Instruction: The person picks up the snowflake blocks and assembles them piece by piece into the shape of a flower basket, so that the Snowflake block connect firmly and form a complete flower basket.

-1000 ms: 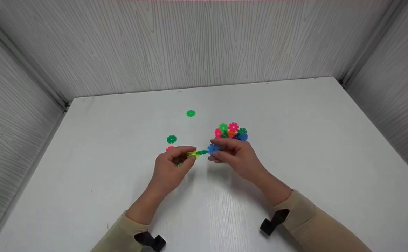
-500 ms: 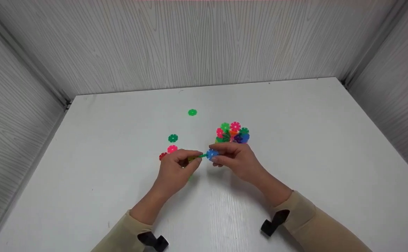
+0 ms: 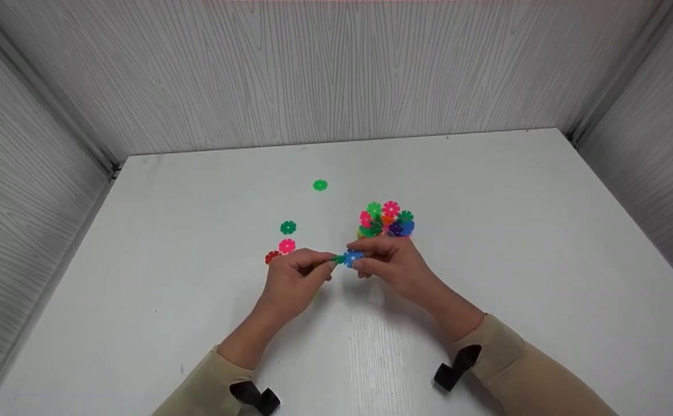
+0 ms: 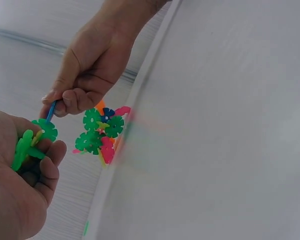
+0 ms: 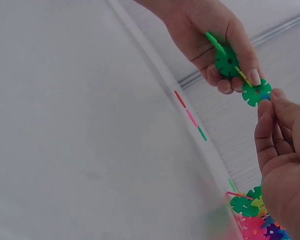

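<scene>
My left hand (image 3: 293, 283) pinches a green snowflake disc (image 5: 252, 95) by its edge. Joined to that disc are a yellow disc (image 5: 243, 77), a dark green disc (image 5: 226, 63) and a light green disc (image 5: 214, 43), partly tucked within the left palm. Between thumb and fingers, my right hand (image 3: 393, 263) grips a blue snowflake disc (image 3: 351, 257), seen edge-on in the left wrist view. The blue disc's edge meets the pinched green disc, slot side to slot side, just above the table.
Behind the right hand stands a cluster of joined snowflake discs (image 3: 391, 208) in several colours. Loose on the white table (image 3: 486, 190) lie a bright green disc (image 3: 320, 185), a dark green disc (image 3: 288, 227), a pink disc (image 3: 287, 245) and a red disc (image 3: 272, 257).
The left hand has shifted its grip along the chain to the green disc beside the blue one, hiding the yellow disc in the head view. Both hands stay close together.
</scene>
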{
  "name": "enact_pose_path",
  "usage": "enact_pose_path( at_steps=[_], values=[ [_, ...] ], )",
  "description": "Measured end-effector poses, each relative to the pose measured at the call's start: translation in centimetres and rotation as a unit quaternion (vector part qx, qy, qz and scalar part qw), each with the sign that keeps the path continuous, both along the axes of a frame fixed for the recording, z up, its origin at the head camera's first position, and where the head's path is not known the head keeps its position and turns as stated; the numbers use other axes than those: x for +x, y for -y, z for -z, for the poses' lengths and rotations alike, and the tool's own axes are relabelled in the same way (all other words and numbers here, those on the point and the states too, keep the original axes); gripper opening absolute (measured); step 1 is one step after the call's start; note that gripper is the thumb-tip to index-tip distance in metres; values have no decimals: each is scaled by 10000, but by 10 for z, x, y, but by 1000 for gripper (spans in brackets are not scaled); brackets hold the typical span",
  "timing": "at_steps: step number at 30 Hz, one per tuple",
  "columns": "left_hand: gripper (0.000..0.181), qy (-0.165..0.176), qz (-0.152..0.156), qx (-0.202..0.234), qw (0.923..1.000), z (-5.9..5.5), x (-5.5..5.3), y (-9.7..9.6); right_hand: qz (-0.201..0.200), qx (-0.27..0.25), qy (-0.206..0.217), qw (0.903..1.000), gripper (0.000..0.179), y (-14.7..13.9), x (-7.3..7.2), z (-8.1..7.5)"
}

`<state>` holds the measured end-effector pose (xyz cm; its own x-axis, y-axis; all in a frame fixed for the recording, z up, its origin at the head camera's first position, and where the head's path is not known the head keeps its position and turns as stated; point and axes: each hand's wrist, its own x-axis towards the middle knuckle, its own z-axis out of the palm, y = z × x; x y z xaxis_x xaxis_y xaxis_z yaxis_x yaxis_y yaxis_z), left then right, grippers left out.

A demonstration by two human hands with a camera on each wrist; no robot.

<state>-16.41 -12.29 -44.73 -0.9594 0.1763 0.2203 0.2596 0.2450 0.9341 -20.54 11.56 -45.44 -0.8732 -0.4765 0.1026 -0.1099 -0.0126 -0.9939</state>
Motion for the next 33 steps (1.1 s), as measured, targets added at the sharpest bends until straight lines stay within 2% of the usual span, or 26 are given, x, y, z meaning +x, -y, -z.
enact_pose_path(
  at_steps=[13,16,22,28,33],
  values=[
    [14,-374,182,-199,9989,-4,-2,4,0,-174,196,9997,34,1,2,-4],
    [14,-288,159,-108,9994,-5,-3,6,39,-149,160,9998,33,1,2,-5],
    [13,41,-135,314,9994,-10,-4,11,447,-191,-72,9988,31,-1,1,-10],
    [14,60,108,369,9992,-10,-4,10,103,-277,-165,9994,35,2,3,-6],
    [13,0,257,336,9991,-8,-4,6,105,-334,-144,9993,32,2,3,-4]
  ],
)
